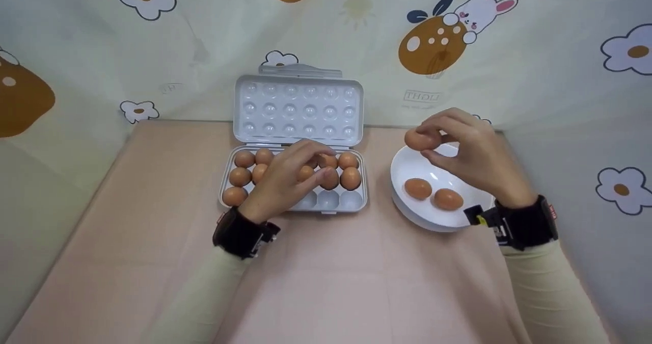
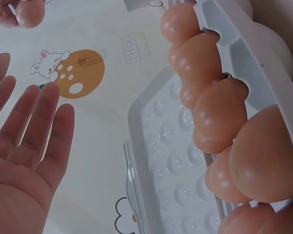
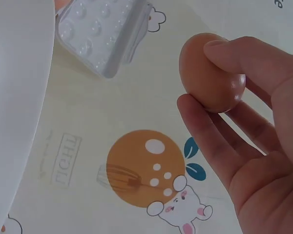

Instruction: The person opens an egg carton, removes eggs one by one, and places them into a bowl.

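My right hand (image 1: 473, 155) pinches a brown egg (image 1: 417, 140) between thumb and fingertips, above the far rim of a white bowl (image 1: 410, 164). In the right wrist view, the held egg (image 3: 205, 70) looks whole and smooth. Two more brown eggs lie inside the bowl, one of them the left egg (image 1: 418, 188). Over the pale grey egg carton (image 1: 328, 201), my left hand (image 1: 282, 181) hovers with nothing in its grasp. Its fingers (image 2: 36, 122) show extended in the left wrist view. Several brown eggs sit in the carton, some hidden behind that hand; wells in the front row are bare.
The carton's dimpled lid (image 1: 300, 114) stands raised at the back, near the patterned wall cloth (image 1: 204, 53). A pinkish cover lies over the table (image 1: 326, 293). The bowl stands to the right of the carton, a small gap between them.
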Available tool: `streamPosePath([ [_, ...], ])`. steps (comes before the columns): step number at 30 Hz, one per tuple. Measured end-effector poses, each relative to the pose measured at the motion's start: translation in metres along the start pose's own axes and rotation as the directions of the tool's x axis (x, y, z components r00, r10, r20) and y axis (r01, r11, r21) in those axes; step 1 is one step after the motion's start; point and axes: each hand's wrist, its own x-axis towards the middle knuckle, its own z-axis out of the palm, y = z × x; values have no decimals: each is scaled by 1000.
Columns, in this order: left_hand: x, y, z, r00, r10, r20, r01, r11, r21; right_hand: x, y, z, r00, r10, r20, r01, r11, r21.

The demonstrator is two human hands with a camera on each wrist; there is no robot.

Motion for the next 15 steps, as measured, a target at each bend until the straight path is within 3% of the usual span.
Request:
streamPosePath([
  [7,-2,-1,-1,1000,21,13,-22,994,106,4,27,-2,988,15,152,-13,1000,-15],
  [15,-2,5,0,999,45,26,-49,989,142,0,51,3,941,122,315,-87,989,-124],
])
